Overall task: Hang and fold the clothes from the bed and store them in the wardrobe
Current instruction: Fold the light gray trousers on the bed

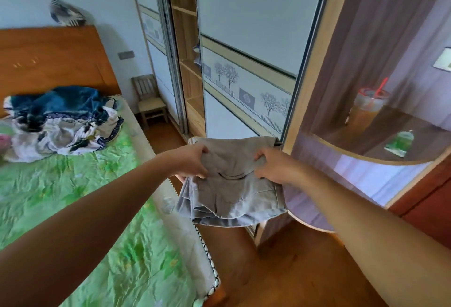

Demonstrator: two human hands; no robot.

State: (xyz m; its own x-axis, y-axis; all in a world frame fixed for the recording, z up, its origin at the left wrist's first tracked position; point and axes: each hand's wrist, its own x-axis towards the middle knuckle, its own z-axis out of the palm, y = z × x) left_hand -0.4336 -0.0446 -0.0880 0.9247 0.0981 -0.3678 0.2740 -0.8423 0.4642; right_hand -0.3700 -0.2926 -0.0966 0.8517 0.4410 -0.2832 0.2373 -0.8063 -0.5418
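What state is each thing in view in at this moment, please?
Garment: folded, held up by both hands.
Left hand: grips the garment.
Right hand: grips the garment.
Pile: crumpled, unfolded, on the bed.
Wardrobe: partly open, shelves showing.
Cup: upright on a corner shelf, lidded, straw in.

wooden chair (pixel 150 104) at 10 o'clock, by the wall | patterned fan (pixel 67 12) at 11 o'clock | grey wall plate (pixel 126 55) at 10 o'clock | lidded cup (pixel 368 108) with red straw (pixel 381 86) at 3 o'clock on curved shelf (pixel 366 157) | green packet (pixel 400 144) near cup | wooden floor (pixel 292 270) at 5 o'clock
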